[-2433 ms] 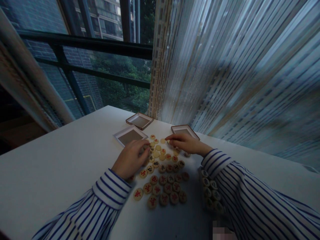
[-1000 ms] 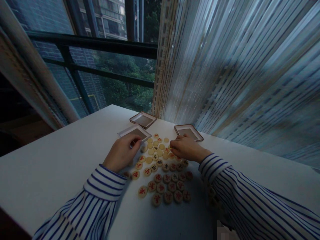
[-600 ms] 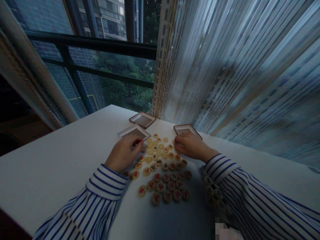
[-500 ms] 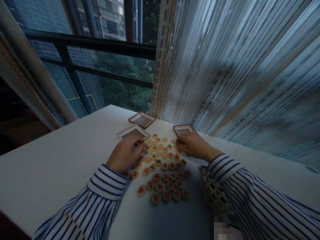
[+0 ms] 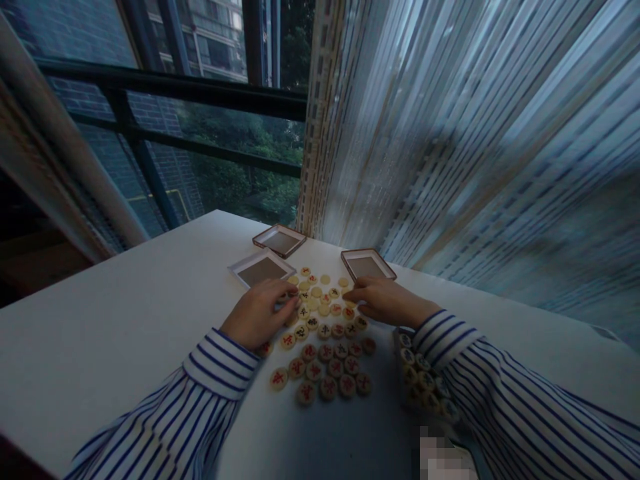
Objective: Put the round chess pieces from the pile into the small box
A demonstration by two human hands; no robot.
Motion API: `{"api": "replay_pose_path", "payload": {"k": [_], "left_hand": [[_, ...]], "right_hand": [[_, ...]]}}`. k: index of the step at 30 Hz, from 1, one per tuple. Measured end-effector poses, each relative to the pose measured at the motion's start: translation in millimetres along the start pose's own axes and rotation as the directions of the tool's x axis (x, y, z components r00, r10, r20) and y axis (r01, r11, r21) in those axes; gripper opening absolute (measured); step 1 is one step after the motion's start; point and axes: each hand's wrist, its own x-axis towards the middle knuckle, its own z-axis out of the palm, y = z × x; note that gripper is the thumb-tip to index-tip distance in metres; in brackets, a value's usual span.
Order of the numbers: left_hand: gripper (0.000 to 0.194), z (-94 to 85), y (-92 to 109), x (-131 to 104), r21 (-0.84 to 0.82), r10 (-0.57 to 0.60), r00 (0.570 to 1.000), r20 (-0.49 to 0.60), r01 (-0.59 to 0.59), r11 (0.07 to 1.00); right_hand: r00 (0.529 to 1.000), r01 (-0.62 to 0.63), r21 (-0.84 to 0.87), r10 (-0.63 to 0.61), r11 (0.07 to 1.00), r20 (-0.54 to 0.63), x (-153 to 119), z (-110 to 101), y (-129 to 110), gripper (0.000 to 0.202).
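Many round Chinese chess pieces (image 5: pixel 325 350) lie spread over the white table, some with red or black characters facing up and others blank side up. My left hand (image 5: pixel 263 310) is over the left edge of the spread, thumb and fingers curved with a gap between them and nothing visible in it. On the right side of the spread, my right hand (image 5: pixel 393 300) reaches in with fingers extended, the tips touching or just over a pale piece that they partly cover. Beneath my right forearm, a case (image 5: pixel 404 373) holds several rows of pieces.
Three shallow trays or lids lie beyond the pieces: a white-rimmed tray (image 5: pixel 239 268), a brown-edged tray (image 5: pixel 270 248) behind it, and another brown-edged tray (image 5: pixel 387 267) at the right. A string curtain (image 5: pixel 360 153) hangs by the table's far edge, beside a window railing (image 5: pixel 200 90).
Both hands have moved nearer, and their fingers have loosened from a more pinched shape. The right fingers have come down onto the pieces. The view has shifted slightly.
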Motion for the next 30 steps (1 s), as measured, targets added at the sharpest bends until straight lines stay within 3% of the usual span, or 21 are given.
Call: {"api": "replay_pose_path", "payload": {"k": [7,15,19,24,30], "left_hand": [[0.022,2.1,-1,0,0.008,0.007,1.0,0.009,-0.007,1.0],[0.021,0.6,0,-1,-0.005,-0.009,1.0,0.027,0.009,1.0],[0.022,0.3,0,0,0.0,-0.013,1.0,0.023,0.013,1.0],[0.023,-0.1,1,0,-0.02,-0.016,1.0,0.024,0.016,1.0],[0.023,-0.2,2,0,-0.021,-0.027,0.999,0.025,0.027,0.999]], "right_hand": [[0.997,-0.014,-0.052,0.018,0.999,0.077,6,-3,-3,0.031],[0.997,-0.005,-0.049,0.009,0.999,0.072,9,-7,-6,0.02],[0.999,-0.033,0.111,0.033,0.993,-0.006,4,-9,-4,0.023],[0.977,-0.155,0.353,0.196,0.923,-0.083,-3,-5,0,0.028],[0.972,-0.145,0.423,0.209,0.894,-0.109,-9,-1,0,0.024]]}}
